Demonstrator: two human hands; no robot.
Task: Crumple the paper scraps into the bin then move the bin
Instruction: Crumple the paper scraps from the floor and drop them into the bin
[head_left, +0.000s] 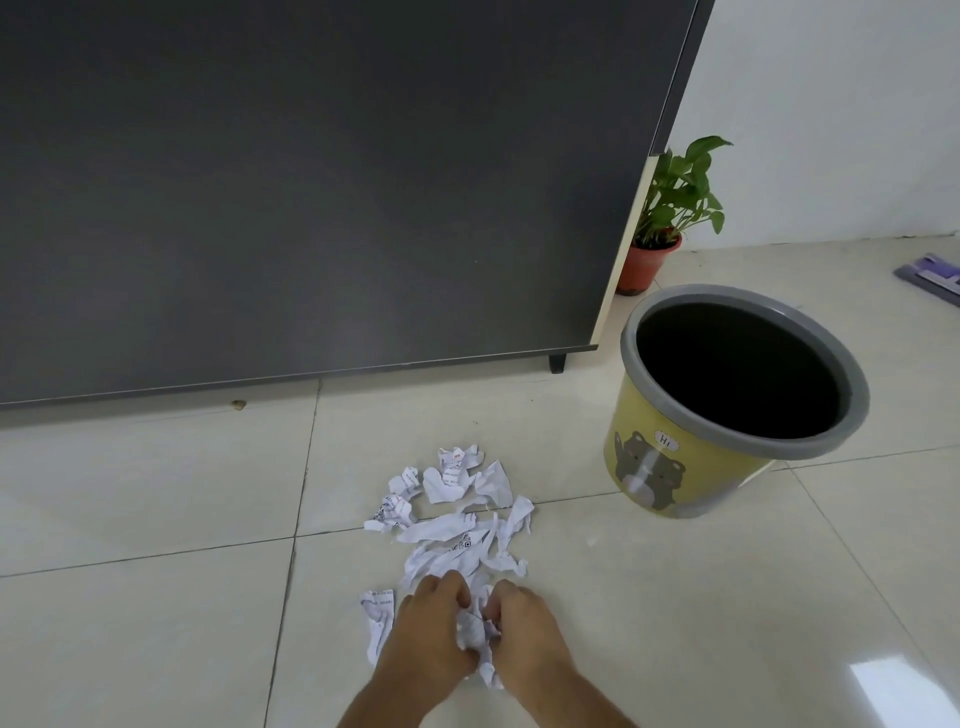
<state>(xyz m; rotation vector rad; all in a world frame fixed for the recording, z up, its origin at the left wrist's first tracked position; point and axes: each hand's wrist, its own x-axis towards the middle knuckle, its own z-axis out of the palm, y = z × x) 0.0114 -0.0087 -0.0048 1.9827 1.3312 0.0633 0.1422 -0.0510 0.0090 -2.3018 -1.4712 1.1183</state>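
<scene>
Head view: both hands are low in the frame, over the tiled floor (156, 493). Left hand (428, 631) and right hand (524, 626) face each other with fingers curled inward, gripping one white paper wad (474, 636) between them. The wad touches both hands; a tail of it hangs below the fingers.

Loose scraps (457, 514) lie on the floor just beyond the hands, spread across a tile joint. Some carry printed text and a QR pattern. One separate scrap (376, 621) lies just left of the left hand.

Bin (675, 467) stands upright on the floor, ahead and to the right of the hands, well apart from them and near the far-right edge of the scraps. Body is yellow with a bear graphic; rim is grey; interior appears dark, contents not discernible.

Dark cabinet (311, 182) fills the upper left. Potted plant (670, 208) stands behind the bin, beside the cabinet corner.
</scene>
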